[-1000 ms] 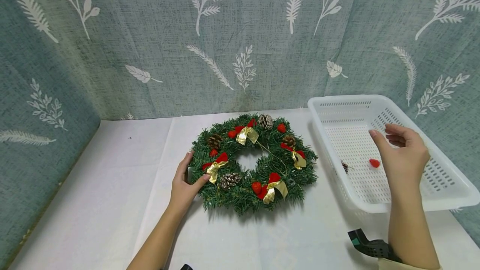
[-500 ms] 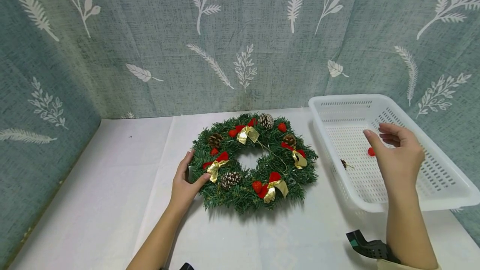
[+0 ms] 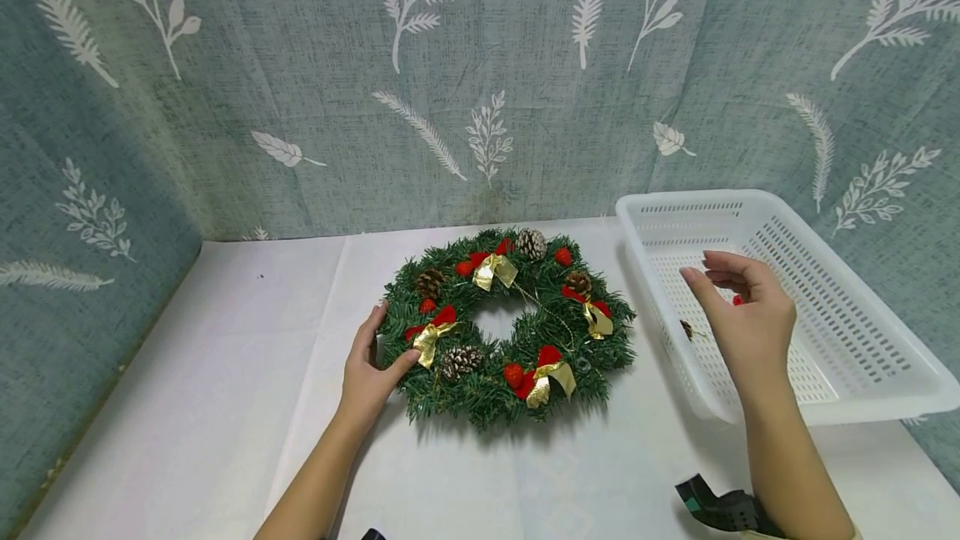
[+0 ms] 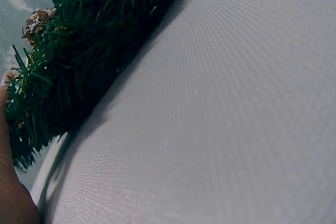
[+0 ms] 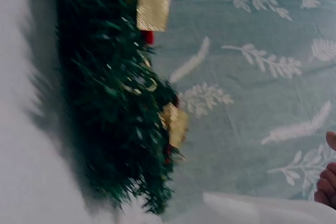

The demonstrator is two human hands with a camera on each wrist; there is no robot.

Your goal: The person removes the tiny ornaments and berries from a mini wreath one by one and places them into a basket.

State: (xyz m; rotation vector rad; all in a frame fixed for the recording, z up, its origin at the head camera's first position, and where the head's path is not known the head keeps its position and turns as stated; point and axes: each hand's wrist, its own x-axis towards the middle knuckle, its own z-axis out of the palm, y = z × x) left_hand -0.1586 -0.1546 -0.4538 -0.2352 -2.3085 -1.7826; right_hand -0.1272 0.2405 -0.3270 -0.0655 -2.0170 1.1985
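Observation:
A green Christmas wreath lies on the white-covered table, decorated with pine cones, red berries and red-and-gold bows. My left hand grips its left side, thumb on top near a gold bow and fingers round the outer edge. In the left wrist view, part of this hand shows beside the green needles. My right hand hovers over the white basket, thumb and fingers curved with a gap between the tips and nothing seen in it. Past its thumb shows a small red piece in the basket.
The perforated plastic basket stands right of the wreath and also holds a small pine cone on a wire stem by its left wall. A green-grey leaf-patterned cloth hangs behind and at the sides of the table.
My right hand has moved left above the basket. The red piece and the small pine cone in it have shifted slightly. My left hand and the wreath stay in place.

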